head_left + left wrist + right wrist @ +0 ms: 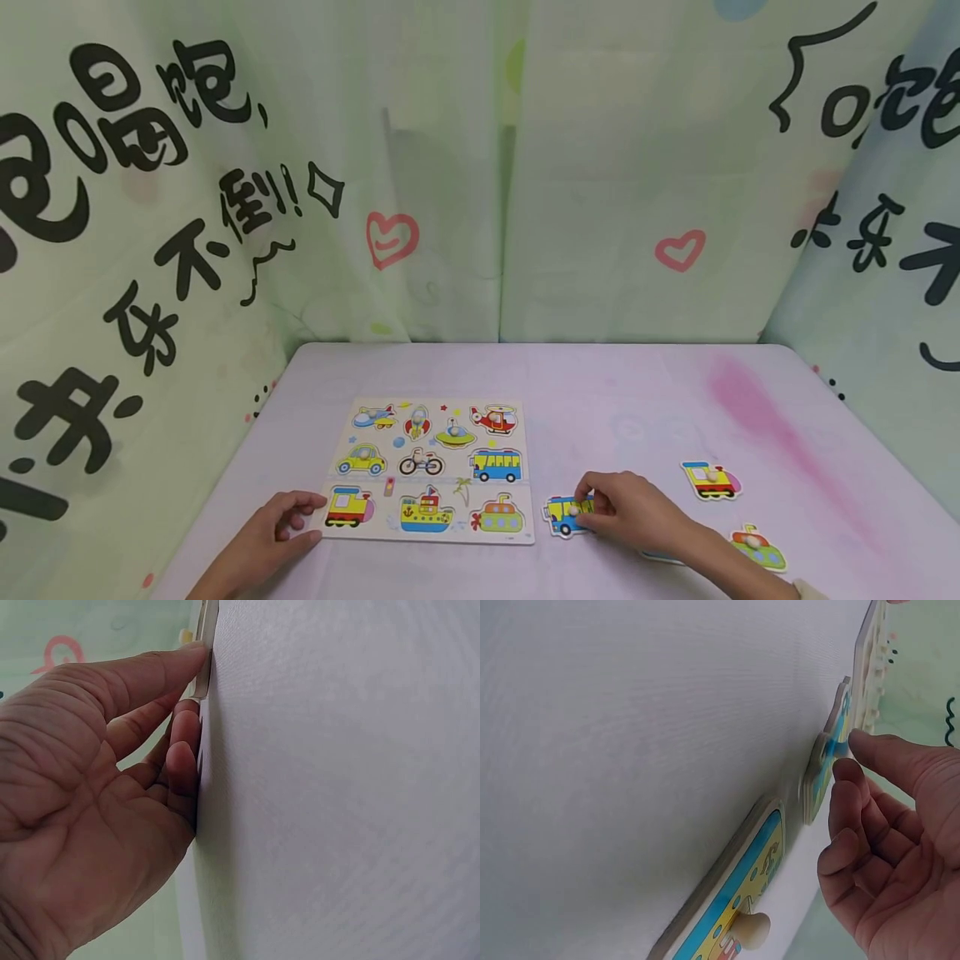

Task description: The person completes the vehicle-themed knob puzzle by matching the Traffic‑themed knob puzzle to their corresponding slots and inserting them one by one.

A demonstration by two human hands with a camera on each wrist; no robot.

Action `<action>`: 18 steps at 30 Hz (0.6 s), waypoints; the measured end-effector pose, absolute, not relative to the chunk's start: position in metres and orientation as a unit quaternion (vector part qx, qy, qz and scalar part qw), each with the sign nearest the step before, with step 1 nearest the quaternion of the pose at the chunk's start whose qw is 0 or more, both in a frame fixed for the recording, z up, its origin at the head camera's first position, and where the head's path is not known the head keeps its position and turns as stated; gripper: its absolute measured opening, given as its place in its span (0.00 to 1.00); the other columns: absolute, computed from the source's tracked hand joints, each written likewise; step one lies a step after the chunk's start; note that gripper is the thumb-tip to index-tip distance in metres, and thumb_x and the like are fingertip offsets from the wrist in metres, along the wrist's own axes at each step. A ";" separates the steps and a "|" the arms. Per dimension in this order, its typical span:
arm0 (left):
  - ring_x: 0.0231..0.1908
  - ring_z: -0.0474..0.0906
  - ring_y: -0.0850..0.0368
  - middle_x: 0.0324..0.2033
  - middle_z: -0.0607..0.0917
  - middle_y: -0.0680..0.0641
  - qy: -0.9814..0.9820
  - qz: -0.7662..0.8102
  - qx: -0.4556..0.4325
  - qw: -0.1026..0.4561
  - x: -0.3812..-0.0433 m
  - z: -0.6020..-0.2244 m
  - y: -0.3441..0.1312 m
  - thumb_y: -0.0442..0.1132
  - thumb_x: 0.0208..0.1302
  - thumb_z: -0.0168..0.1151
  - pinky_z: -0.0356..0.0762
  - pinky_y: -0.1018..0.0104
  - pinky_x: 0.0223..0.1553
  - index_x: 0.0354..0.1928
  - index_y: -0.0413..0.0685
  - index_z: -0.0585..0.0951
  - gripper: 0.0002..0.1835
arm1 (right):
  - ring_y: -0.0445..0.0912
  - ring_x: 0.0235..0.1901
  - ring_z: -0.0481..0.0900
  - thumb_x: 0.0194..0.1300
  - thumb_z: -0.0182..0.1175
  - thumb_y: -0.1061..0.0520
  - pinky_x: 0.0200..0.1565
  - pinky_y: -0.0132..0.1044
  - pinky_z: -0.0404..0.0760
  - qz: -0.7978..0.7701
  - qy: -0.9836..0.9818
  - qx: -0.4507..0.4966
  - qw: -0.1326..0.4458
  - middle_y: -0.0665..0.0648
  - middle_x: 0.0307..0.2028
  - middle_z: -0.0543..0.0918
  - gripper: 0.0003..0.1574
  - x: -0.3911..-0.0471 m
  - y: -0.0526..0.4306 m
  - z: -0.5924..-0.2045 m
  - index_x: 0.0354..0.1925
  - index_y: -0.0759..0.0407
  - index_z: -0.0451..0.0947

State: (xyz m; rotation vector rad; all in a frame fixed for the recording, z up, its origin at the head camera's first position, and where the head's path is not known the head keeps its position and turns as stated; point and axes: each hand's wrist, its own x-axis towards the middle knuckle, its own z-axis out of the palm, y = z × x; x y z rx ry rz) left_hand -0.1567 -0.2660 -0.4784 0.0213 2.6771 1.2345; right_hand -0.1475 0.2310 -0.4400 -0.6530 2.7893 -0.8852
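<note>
A flat puzzle board [465, 492] printed with vehicles lies on the table. My left hand [262, 533] holds its front left corner, the thumb [161, 675] against the front edge and the fingers at the left side. To the right of the board, my right hand [630, 508] pinches a blue and yellow bus puzzle piece [559, 517] between thumb and fingertips. In the right wrist view the bus piece [826, 769] stays close over the table, and the fingertips cover its middle.
A train piece [711, 481] and a submarine piece [759, 548] lie at the right of the table [615, 400]. A ship piece [731, 900] with a wooden knob [750, 930] lies under the right forearm, mostly hidden from the head view. Printed curtains [585, 167] hang behind the table.
</note>
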 end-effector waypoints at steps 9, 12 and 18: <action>0.38 0.68 0.64 0.43 0.78 0.48 0.898 0.429 0.038 0.084 -0.154 -0.478 -0.268 0.33 0.59 0.74 0.69 0.72 0.39 0.56 0.39 0.80 0.23 | 0.32 0.21 0.65 0.62 0.73 0.51 0.27 0.30 0.67 -0.282 0.931 -0.220 0.078 0.39 0.20 0.70 0.10 -0.152 0.226 -0.445 0.38 0.48 0.81; 0.38 0.68 0.63 0.43 0.78 0.49 0.900 0.426 0.032 0.084 -0.154 -0.477 -0.268 0.34 0.59 0.75 0.69 0.71 0.39 0.56 0.39 0.80 0.23 | 0.32 0.21 0.66 0.62 0.72 0.53 0.27 0.30 0.67 -0.281 0.931 -0.221 0.076 0.39 0.20 0.71 0.09 -0.154 0.224 -0.445 0.38 0.48 0.81; 0.39 0.68 0.62 0.43 0.78 0.48 0.901 0.425 0.026 0.087 -0.154 -0.477 -0.267 0.34 0.59 0.75 0.69 0.72 0.39 0.57 0.39 0.80 0.24 | 0.33 0.21 0.66 0.63 0.72 0.53 0.27 0.30 0.66 -0.283 0.933 -0.206 0.085 0.40 0.20 0.71 0.08 -0.154 0.221 -0.445 0.37 0.48 0.80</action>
